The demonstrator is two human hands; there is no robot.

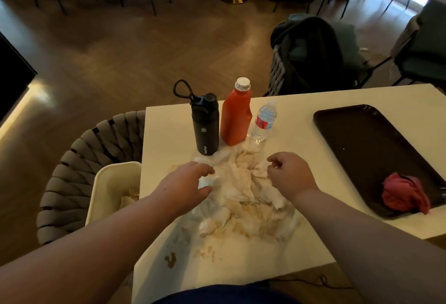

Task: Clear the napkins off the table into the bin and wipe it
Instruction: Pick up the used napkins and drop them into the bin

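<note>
A heap of crumpled, stained white napkins (243, 197) lies in the middle of the white table (296, 120). My left hand (185, 183) is at the heap's left edge, fingers and thumb curled round a white napkin. My right hand (289, 173) hovers over the heap's right side, fingers loosely curled, holding nothing that I can see. A cream bin (106, 183) stands beside the table's left edge, with some paper in it. A crumpled pink cloth (403, 195) lies on a dark tray (366, 139) at the right.
A black flask (205, 125), an orange bottle (235, 115) and a small water bottle (264, 120) stand just behind the heap. Brown stains (171, 259) mark the near table. A woven chair (79, 166) sits behind the bin; another chair with a dark bag (311, 55) stands beyond the table.
</note>
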